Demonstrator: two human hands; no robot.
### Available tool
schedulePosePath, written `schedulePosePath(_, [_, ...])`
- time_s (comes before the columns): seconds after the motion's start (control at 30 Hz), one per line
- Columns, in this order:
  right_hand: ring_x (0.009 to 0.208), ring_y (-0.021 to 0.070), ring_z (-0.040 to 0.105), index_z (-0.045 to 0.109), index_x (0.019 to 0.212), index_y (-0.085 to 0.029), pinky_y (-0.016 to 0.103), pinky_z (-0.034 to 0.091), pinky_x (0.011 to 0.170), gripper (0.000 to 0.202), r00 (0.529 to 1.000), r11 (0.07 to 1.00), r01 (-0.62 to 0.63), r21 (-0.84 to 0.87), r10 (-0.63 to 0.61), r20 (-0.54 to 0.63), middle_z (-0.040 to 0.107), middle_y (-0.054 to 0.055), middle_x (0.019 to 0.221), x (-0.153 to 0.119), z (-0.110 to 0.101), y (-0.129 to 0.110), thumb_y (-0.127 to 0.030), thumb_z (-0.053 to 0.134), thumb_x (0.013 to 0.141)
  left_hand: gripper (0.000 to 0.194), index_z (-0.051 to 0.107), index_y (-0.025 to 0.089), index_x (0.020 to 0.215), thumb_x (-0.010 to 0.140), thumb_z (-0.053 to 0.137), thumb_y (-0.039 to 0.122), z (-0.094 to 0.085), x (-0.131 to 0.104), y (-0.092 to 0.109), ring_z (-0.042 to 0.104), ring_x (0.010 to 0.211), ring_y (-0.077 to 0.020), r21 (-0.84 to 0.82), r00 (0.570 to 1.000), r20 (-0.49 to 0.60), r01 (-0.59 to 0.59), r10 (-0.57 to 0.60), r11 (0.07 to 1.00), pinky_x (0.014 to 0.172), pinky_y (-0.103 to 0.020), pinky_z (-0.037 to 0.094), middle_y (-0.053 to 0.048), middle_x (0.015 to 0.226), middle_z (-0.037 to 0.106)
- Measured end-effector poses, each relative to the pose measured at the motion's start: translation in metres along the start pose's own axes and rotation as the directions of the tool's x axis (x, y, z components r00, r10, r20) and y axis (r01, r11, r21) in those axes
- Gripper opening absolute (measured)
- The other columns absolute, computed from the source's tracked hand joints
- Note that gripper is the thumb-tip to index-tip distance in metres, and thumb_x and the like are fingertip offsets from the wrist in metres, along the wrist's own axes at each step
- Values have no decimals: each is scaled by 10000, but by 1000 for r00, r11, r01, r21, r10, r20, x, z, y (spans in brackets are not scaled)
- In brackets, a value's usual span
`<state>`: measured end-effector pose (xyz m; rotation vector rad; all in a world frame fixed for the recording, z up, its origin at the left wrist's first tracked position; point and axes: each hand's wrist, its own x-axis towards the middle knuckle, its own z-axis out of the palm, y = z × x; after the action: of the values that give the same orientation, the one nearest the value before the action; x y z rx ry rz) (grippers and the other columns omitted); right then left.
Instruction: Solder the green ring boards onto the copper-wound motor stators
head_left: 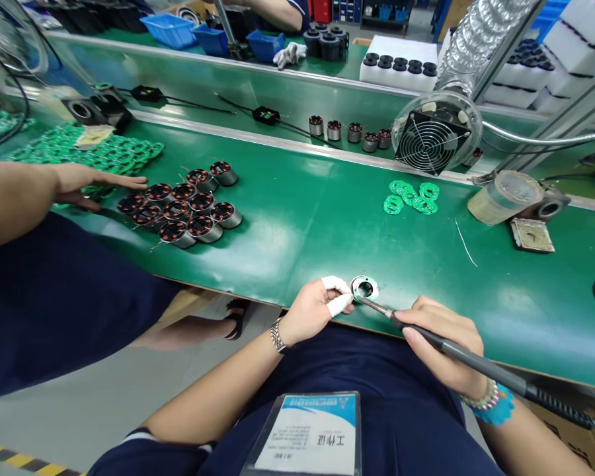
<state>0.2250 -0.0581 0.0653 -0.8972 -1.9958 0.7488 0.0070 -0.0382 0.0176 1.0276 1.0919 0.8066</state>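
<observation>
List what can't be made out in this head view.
All head view:
- Solder spot on the ring board: too small, iron tip over it.
- What the left hand's fingertips pinch: too small, partly covered by the fingers.
- Iron grip underside: hidden by the right hand.
- Badge small print: blurred, too small.
- Left co-worker's upper body: cut off by left edge.
- Duct far end: cut off by top edge.
</observation>
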Motion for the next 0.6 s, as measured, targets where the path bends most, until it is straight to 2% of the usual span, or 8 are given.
schedulePosePath(0.43, [595, 159, 573, 656, 971, -172, 309, 483, 545, 236, 1000, 1000, 7, 1, -7, 21, 644, 57, 691, 1, 3, 2, -101, 540, 779, 169, 571, 143, 765, 709, 658, 277, 1, -1, 2, 645, 633, -142, 13, 1000, -22, 10, -10, 1000, 667, -265, 506, -21, 642, 653])
schedulePosePath(0.6, [593, 159, 560, 655, 978, -182, 314, 474, 540, 261, 1000, 1000, 7, 3, -7, -11, 643, 56, 705, 1, -4, -1, -72, 551, 764, 171, 569, 144, 750, 699, 668, 275, 1, 0, 1, 645, 630, -141, -1, 1000, -25, 12, -12, 1000, 663, -261, 508, -17, 637, 645])
